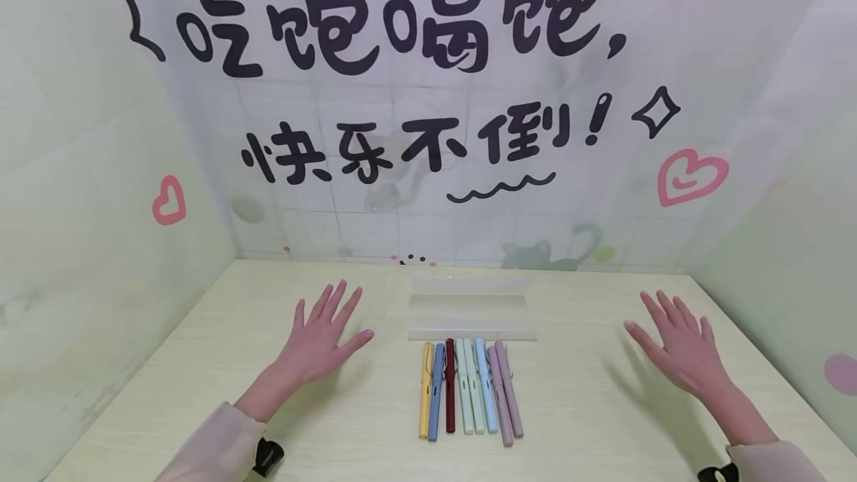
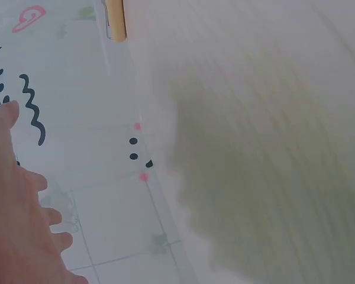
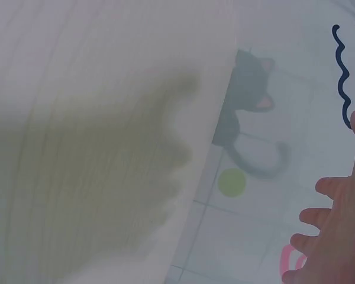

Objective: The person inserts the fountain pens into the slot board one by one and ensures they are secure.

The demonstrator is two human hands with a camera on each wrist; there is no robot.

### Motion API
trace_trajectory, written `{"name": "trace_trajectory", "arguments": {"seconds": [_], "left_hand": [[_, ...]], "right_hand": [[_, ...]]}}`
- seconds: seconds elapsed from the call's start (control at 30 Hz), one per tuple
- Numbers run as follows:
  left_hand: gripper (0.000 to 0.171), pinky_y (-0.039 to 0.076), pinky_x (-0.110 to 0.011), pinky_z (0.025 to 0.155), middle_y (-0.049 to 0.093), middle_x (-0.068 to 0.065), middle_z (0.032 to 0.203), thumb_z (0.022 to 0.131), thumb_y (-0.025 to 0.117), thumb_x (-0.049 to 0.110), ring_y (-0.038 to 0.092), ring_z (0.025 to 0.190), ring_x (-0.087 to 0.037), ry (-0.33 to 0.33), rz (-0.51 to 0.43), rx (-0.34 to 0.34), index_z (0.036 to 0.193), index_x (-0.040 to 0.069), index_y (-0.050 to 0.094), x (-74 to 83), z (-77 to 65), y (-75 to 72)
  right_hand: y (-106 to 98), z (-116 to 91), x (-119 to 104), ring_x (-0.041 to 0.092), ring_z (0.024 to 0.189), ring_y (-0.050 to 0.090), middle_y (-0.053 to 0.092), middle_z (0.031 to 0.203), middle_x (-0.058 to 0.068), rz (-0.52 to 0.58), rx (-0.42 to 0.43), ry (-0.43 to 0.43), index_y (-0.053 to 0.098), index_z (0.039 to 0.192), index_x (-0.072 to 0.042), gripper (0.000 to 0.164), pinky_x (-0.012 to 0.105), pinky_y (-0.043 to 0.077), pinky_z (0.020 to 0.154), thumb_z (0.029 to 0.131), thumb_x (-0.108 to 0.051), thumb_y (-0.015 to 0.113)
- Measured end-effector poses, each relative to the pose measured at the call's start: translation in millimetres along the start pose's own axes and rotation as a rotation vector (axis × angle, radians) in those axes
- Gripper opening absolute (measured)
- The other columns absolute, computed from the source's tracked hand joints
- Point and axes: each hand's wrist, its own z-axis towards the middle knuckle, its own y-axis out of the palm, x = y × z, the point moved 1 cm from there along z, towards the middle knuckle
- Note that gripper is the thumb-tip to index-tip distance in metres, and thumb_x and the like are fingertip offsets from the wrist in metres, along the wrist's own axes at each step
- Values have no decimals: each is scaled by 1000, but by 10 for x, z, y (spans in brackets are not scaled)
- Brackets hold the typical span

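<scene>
My left hand [image 1: 318,344] hovers over the left side of the table, fingers spread, holding nothing. On the right side my right hand [image 1: 686,352] hovers the same way, also with nothing in it. Between them lies a row of capped pens: a yellow pen [image 1: 425,396], a blue pen [image 1: 436,396], a dark red pen [image 1: 450,396], two mint green pens [image 1: 466,404], a light blue pen [image 1: 488,396] and two purple pens [image 1: 501,404]. Just behind the row stands a clear plastic holder [image 1: 472,335]. The left wrist view catches the end of the yellow pen [image 2: 116,22].
The pale wooden table [image 1: 576,400] is bounded by a printed backdrop [image 1: 415,229] with black lettering and by side panels at left and right. Each hand throws a shadow on the tabletop.
</scene>
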Motion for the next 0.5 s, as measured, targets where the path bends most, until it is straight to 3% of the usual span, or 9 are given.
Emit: {"name": "trace_trajectory", "arguments": {"seconds": [0.2,0.5], "left_hand": [[69,5,-60,95,19,-16,142,87,43,51,13,128,-33,17,-49,64,139,9,24,8,36,-19],[65,10,-60,95,23,-18,140,89,46,42,17,127,-34,-5,-216,78,138,6,25,37,49,-13]], "right_hand": [[-3,19,-5,43,125,9,22,134,31,53,23,-2,21,138,-2,61,67,1,89,91,-35,42],[88,26,-42,50,119,19,27,129,35,134,45,-15,28,133,5,56,68,12,85,92,-30,43]]}}
